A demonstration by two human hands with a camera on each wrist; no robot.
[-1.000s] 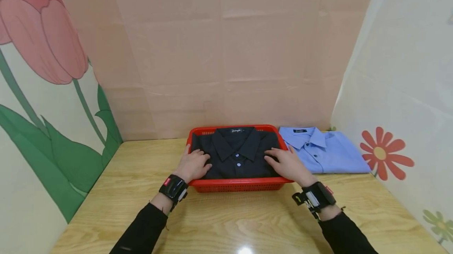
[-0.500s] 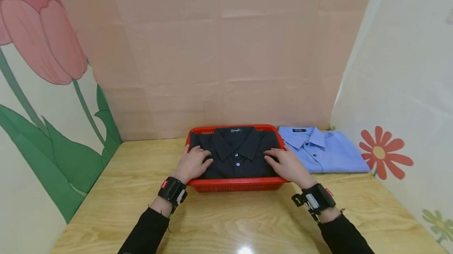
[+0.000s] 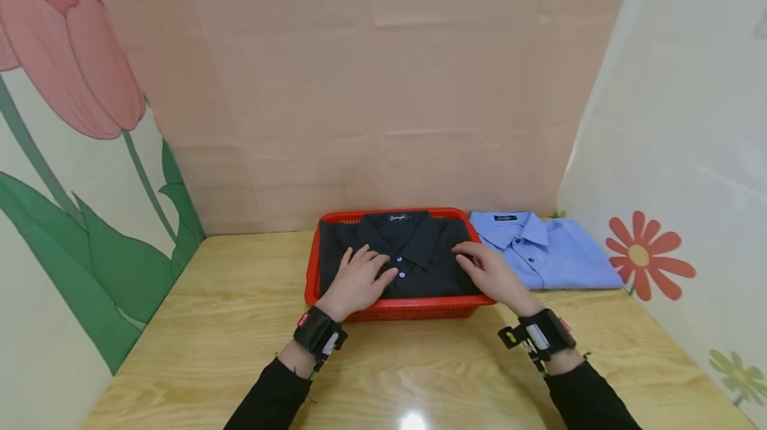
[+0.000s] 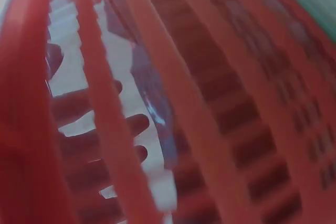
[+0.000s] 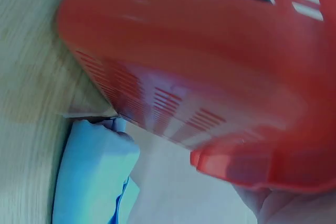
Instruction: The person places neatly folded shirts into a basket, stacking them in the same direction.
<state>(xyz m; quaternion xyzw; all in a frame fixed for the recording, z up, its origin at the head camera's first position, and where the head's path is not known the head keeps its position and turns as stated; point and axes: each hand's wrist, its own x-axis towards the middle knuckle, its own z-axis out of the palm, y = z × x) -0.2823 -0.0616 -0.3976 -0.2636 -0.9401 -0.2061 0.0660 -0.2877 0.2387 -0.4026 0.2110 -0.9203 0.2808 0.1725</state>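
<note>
A folded black shirt [image 3: 413, 243] lies in a red slotted basket [image 3: 413, 311] at the middle of the wooden table. My left hand [image 3: 358, 278] rests flat on the shirt's left half, fingers straight and spread near the buttons. On the shirt's right edge lies my right hand [image 3: 491, 273], fingers extended by the basket's right rim. The left wrist view shows the basket's slotted wall [image 4: 220, 108] close up, with fingers [image 4: 84, 103] seen through the slots. The right wrist view shows the basket's outer corner [image 5: 210, 66].
A folded light blue shirt [image 3: 542, 251] lies on the table right of the basket, against the back wall; it also shows as blue cloth [image 5: 94, 177] in the right wrist view. Paper walls close in the back and both sides. Bare wooden tabletop [image 3: 228, 310] lies left and in front.
My left hand slid right across the black shirt, from its left edge to near the buttons. The right hand shifted slightly toward the far side.
</note>
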